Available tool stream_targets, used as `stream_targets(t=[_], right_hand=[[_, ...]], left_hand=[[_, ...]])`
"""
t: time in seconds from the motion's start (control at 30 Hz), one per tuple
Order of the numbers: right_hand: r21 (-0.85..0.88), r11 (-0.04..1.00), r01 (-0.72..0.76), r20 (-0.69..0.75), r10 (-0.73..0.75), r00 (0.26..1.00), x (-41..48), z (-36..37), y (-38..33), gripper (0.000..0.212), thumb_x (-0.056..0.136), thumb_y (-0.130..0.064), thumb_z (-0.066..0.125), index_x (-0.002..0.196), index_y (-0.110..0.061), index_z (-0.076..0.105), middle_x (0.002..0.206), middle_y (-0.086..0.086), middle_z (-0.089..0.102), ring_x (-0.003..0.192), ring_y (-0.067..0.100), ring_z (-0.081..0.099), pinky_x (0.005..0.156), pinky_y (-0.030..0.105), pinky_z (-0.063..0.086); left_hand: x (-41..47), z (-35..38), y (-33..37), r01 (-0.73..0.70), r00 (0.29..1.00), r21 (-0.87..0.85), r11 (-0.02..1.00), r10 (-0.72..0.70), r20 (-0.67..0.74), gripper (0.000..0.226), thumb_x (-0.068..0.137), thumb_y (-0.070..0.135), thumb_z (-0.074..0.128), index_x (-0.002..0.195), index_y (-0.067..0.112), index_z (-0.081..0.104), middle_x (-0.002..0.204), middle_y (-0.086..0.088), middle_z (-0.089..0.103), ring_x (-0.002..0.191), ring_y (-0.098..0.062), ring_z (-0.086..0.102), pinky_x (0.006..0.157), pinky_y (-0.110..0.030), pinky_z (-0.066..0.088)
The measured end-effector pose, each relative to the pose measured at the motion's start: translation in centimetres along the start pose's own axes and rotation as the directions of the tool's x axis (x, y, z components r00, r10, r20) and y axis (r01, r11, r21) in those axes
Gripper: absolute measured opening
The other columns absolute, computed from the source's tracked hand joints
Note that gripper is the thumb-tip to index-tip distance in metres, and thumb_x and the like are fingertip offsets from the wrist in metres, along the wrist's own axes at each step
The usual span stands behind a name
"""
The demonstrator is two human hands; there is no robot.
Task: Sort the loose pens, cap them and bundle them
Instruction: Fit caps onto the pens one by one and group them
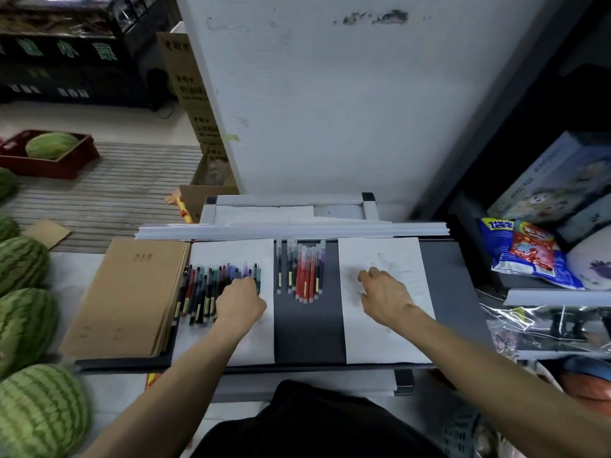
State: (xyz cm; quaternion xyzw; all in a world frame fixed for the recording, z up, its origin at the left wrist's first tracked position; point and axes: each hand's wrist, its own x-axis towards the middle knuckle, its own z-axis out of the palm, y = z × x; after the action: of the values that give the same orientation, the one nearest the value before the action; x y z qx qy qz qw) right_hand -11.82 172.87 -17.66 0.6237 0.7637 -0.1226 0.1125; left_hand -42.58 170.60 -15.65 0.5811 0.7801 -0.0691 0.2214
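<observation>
Red and dark capped pens [302, 272] lie sorted on the worktop [307, 332]; loose pens [201, 292] await sorting under the left hand [239, 302], grip unclear; right hand [385, 295] relaxed, empty. Nothing bundled.

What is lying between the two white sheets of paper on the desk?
In the head view, a dark strip of desk with a small row of capped pens at its far end.

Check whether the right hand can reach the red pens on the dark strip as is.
Probably yes. The right hand rests open on the right sheet, and the red pens lie to its left on the dark strip with nothing between. The left hand is over the loose pens.
</observation>
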Motion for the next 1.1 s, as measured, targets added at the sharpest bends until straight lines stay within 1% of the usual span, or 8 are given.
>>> stream_targets(t=[0.2,0.37,0.6,0.77,0.87,0.97,1.03,1.1], right_hand=[[0.041,0.999,-0.018,0.003,0.018,1.0,0.3,0.2,-1.1,0.028,0.104,-0.016,0.048,0.131,-0.012,0.053,0.12,0.008,0.059,0.108,0.029,0.062,0.074,0.035,0.048],[0.132,0.989,-0.06,-0.009,0.062,0.998,0.6,0.1,-1.3,0.027,0.1,-0.007,0.052,0.126,-0.009,0.058,0.12,0.009,0.061,0.105,0.03,0.063,0.079,0.035,0.052],[0.496,0.848,-0.186,-0.014,0.222,0.975,1.5,-0.2,-0.4,0.024,0.094,-0.002,0.064,0.116,-0.009,0.07,0.115,0.007,0.07,0.098,0.024,0.067,0.081,0.029,0.057],[0.772,0.585,-0.247,0.003,0.386,0.922,0.8,-1.5,0.0,0.017,0.091,-0.012,0.079,0.108,-0.009,0.076,0.087,-0.003,0.069,0.071,0.012,0.066,0.048,0.003,0.041],[0.895,0.405,-0.189,0.015,0.395,0.919,-0.3,-3.4,-0.5,0.004,0.091,-0.016,0.08,0.087,-0.015,0.08,0.091,-0.006,0.076,0.087,0.014,0.072,0.066,0.003,0.048],[0.993,-0.021,-0.12,0.122,0.254,0.959,-2.0,-5.6,-1.9,0.01,0.098,-0.006,0.07,0.091,-0.002,0.076,0.096,0.016,0.079,0.1,0.026,0.076,0.091,0.033,0.062],[0.961,-0.253,-0.116,0.151,0.126,0.981,-3.4,-7.3,-3.0,0.015,0.102,-0.005,0.062,0.097,0.006,0.071,0.1,0.025,0.077,0.105,0.032,0.075,0.088,0.033,0.063],[0.919,-0.368,-0.14,0.172,0.056,0.984,-4.7,-8.8,-3.9,0.017,0.103,-0.008,0.061,0.102,0.006,0.07,0.105,0.026,0.076,0.104,0.034,0.076,0.081,0.028,0.062]], left_hand=[[0.5,-0.3,0.6,-0.004,0.999,0.039,0.999,0.002,0.033,0.009,0.084,0.011,0.059,0.077,0.01,0.053,0.076,-0.005,0.062,0.061,-0.024,0.063,0.055,-0.03,0.051],[0.4,0.0,0.4,-0.02,1.0,0.062,0.998,0.019,0.016,0.007,0.088,0.016,0.055,0.089,0.01,0.057,0.078,-0.003,0.058,0.074,-0.026,0.06,0.064,-0.032,0.05],[-0.7,0.3,-1.2,-0.043,0.992,-0.082,0.996,0.032,-0.121,0.028,0.09,0.02,0.055,0.066,0.011,0.045,0.066,-0.006,0.055,0.059,-0.027,0.055,0.054,-0.029,0.041],[-2.3,-0.6,-2.2,-0.118,0.992,-0.408,0.905,0.095,-0.078,0.013,0.096,0.023,0.052,0.089,0.012,0.051,0.072,-0.01,0.067,0.059,-0.027,0.07,0.063,-0.045,0.058],[-4.3,-2.0,-1.8,-0.127,0.992,-0.609,0.783,0.116,-0.059,0.017,0.094,0.025,0.049,0.087,0.01,0.053,0.07,-0.01,0.069,0.052,-0.022,0.065,0.06,-0.047,0.058],[-6.5,-4.0,-0.7,-0.17,0.985,-0.653,0.738,0.152,-0.085,0.025,0.086,0.031,0.043,0.077,0.011,0.053,0.064,-0.007,0.062,0.056,-0.034,0.055,0.058,-0.049,0.047],[-7.9,-5.2,0.1,-0.203,0.976,-0.706,0.678,0.199,-0.089,0.027,0.084,0.032,0.043,0.077,0.007,0.053,0.065,-0.006,0.054,0.058,-0.027,0.043,0.06,-0.047,0.036],[-9.2,-6.2,0.8,-0.271,0.956,-0.693,0.669,0.27,-0.114,0.032,0.084,0.036,0.044,0.079,0.005,0.051,0.065,-0.006,0.048,0.06,-0.019,0.038,0.061,-0.043,0.032]])
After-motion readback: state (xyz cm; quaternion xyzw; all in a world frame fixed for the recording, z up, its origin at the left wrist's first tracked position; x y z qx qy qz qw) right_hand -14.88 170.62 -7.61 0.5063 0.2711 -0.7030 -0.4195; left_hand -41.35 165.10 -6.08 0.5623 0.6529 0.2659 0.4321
